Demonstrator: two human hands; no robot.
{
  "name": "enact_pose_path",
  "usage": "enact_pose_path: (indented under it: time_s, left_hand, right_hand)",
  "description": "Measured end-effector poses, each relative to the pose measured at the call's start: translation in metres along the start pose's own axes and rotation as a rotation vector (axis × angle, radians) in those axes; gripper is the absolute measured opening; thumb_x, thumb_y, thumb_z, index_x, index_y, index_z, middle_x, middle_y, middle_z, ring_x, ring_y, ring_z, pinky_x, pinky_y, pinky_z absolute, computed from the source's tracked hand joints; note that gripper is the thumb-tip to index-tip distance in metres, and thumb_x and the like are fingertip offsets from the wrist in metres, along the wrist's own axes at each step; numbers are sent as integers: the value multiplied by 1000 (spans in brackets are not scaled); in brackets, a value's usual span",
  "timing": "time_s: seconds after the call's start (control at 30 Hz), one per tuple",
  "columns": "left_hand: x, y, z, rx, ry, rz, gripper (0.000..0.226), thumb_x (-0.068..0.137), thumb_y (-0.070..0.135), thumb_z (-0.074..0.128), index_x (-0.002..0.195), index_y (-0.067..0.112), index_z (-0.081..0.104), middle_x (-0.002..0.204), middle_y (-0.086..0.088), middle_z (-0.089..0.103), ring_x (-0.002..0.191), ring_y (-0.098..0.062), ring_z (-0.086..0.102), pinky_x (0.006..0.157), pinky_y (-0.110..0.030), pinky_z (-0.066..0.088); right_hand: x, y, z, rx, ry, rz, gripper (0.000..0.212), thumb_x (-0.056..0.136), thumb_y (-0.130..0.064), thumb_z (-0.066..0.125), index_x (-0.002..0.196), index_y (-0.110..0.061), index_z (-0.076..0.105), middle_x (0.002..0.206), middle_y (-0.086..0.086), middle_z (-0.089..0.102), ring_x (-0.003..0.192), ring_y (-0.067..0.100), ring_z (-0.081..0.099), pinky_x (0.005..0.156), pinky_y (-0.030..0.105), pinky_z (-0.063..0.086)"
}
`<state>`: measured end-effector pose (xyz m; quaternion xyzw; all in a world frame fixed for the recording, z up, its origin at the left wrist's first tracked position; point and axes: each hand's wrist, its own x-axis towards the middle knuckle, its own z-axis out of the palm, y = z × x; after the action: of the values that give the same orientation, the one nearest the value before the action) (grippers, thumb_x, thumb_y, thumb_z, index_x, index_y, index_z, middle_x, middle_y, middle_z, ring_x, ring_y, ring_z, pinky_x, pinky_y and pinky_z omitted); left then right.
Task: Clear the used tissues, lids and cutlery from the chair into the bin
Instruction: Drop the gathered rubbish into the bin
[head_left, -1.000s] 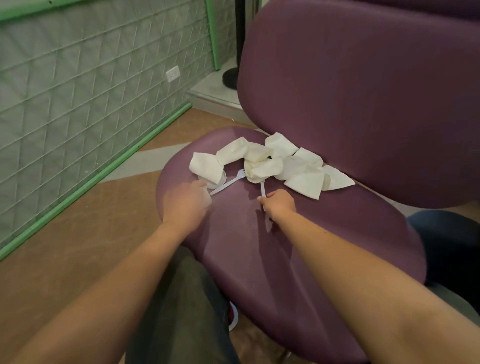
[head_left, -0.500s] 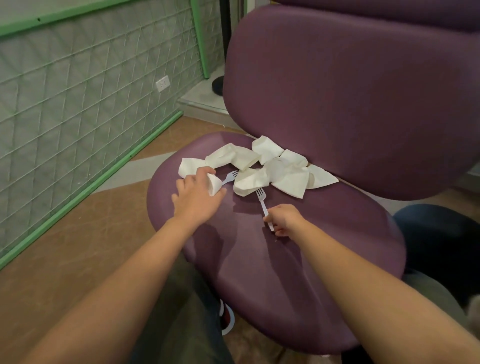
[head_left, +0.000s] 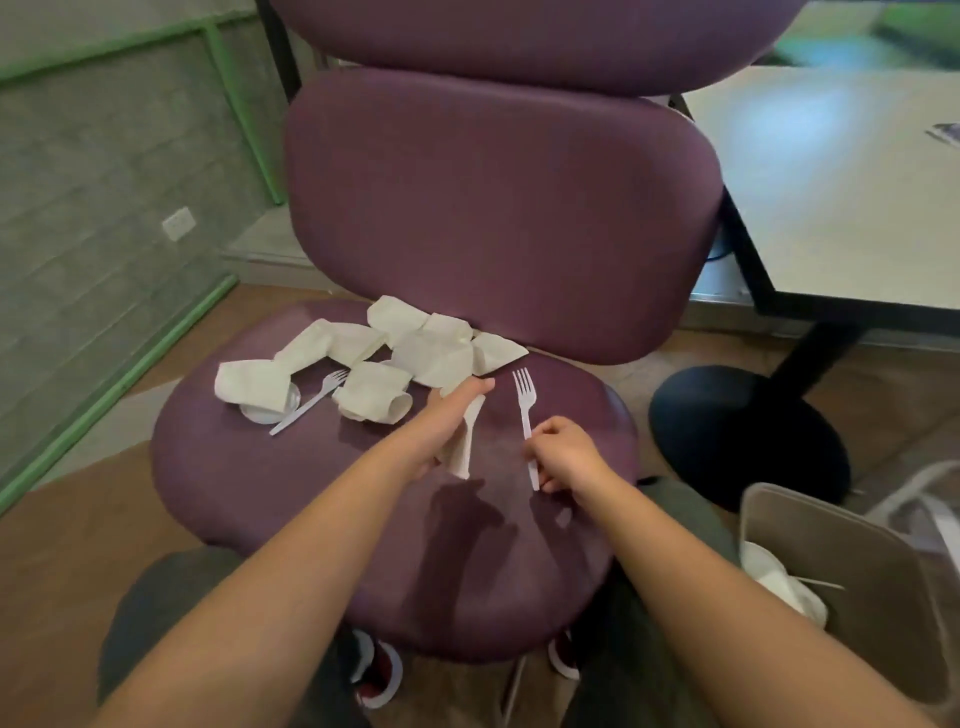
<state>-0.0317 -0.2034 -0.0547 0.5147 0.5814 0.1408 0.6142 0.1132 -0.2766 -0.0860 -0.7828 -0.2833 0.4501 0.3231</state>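
Note:
Several crumpled white tissues (head_left: 415, 343) lie at the back of the purple chair seat (head_left: 270, 483). A second white plastic fork (head_left: 310, 401) rests at the left beside a clear round lid (head_left: 265, 413), which is partly under a tissue (head_left: 252, 383). My left hand (head_left: 451, 421) is over the middle of the seat, holding a folded white tissue (head_left: 467, 441) that hangs from it. My right hand (head_left: 563, 454) grips the handle of a white plastic fork (head_left: 525, 410), tines pointing away. The bin (head_left: 841, 587) stands at the lower right with white waste inside.
A white table (head_left: 831, 182) with a black round base (head_left: 748, 431) stands to the right of the chair. A tiled wall with a green skirting strip (head_left: 119, 384) runs along the left. My knees and shoes show beneath the seat's front edge.
The view has swung right, bringing the bin and table into sight. My left hand has lifted a tissue from the left pile and carried it rightward. My right hand has raised the fork.

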Motion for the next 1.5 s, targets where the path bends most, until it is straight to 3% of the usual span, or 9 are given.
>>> enact_pose_path:
  time_s: [0.17,0.3,0.43,0.57,0.73,0.83,1.03,1.23,1.5]
  left_hand:
    - [4,24,65,74,-341,-112,105,57,93,50,138,27,40,132,6,54,115,-19,57,99,-40,40]
    - [6,37,114,102,-450,-95,55,80,74,54,104,24,57,76,3,60,67,-14,55,64,-26,41]
    - [6,45,169,95,-513,-110,52,85,65,56,117,24,56,101,-2,63,93,-22,60,78,-40,52]
    - [5,49,217,202,-487,-10,72,81,71,54,132,22,45,114,-5,63,90,-22,61,62,-34,53]
    - [-2,49,265,304,-434,205,62,96,48,49,144,23,19,131,0,43,112,-19,47,99,-31,41]
    - [-8,45,293,336,-430,244,52,100,40,46,142,22,22,134,-6,43,110,-20,46,96,-32,40]
    - [-8,23,337,328,-373,132,44,100,37,43,139,28,25,135,-8,42,114,-27,49,101,-43,46]
    - [-8,9,359,471,-439,181,47,95,27,49,141,31,40,137,-3,46,119,-26,49,102,-40,45]
    - [10,10,345,447,-350,289,35,91,23,59,126,30,59,128,0,59,123,-21,51,108,-37,38]
  right_hand:
    - [-12,19,-66,151,175,-33,9,80,-8,58,86,-14,57,76,10,63,65,28,61,66,44,58]
    - [-19,58,-118,211,322,-28,8,80,-10,60,80,-18,59,81,8,65,74,27,63,75,45,57]
    - [-28,113,-166,192,480,59,14,81,-9,62,77,-22,60,83,7,66,79,28,61,77,40,53]
    - [-36,163,-197,135,536,180,14,83,-5,62,94,-9,68,88,11,68,77,29,62,70,35,51]
    - [-43,202,-208,117,534,285,22,83,-3,60,103,-10,68,78,9,67,60,22,59,53,26,43]
    - [-41,215,-209,114,551,280,26,90,-16,61,114,-11,69,101,8,72,88,25,65,77,30,50]
    - [-59,192,-220,670,535,-40,31,99,-37,52,117,-16,65,109,6,68,99,21,65,81,33,54]
    - [-51,214,-237,549,632,29,26,93,-10,59,117,-17,64,113,4,67,104,25,64,91,47,56]
    - [-30,241,-246,-151,528,328,44,96,-31,50,136,-14,54,136,13,56,130,33,44,112,41,32]
